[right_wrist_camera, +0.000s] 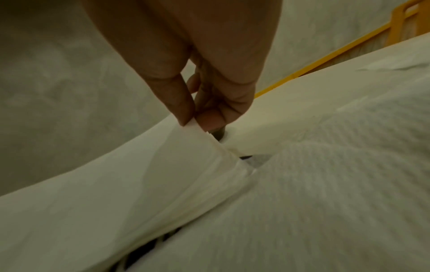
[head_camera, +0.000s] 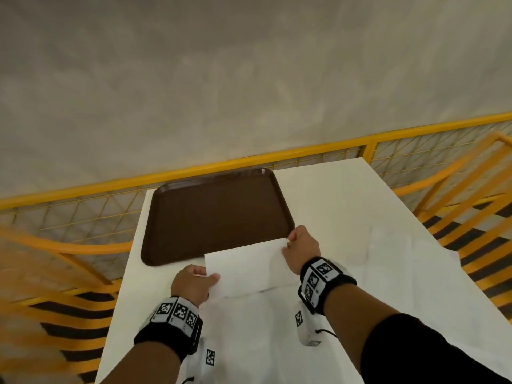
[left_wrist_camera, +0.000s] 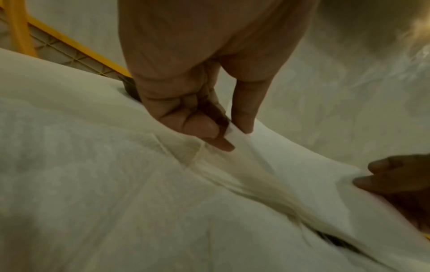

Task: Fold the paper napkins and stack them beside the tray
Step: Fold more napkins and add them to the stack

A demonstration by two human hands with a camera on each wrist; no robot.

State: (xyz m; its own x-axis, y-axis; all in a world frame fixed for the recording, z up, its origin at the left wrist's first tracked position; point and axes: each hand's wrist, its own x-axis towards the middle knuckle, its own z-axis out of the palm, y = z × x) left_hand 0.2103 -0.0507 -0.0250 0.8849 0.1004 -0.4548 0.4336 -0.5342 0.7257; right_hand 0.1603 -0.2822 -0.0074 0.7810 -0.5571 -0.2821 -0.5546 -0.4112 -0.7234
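Note:
A white paper napkin [head_camera: 246, 266] is held up just above the table, its far edge overlapping the near rim of the brown tray [head_camera: 216, 212]. My left hand [head_camera: 206, 275] pinches its left corner between thumb and fingers [left_wrist_camera: 209, 132]. My right hand [head_camera: 288, 241] pinches the far right corner, thumb against fingertip [right_wrist_camera: 193, 121]. The napkin [left_wrist_camera: 291, 165] [right_wrist_camera: 139, 184] sags between both hands. More unfolded white napkins [head_camera: 388, 261] lie flat on the table to the right and beneath.
The white table [head_camera: 332, 195] carries the empty tray at its far left. Yellow mesh railing [head_camera: 83, 206] runs behind and along both sides, with black-and-yellow floor stripes [head_camera: 471, 245] beyond. Small white tagged devices [head_camera: 304, 328] hang below my wrists.

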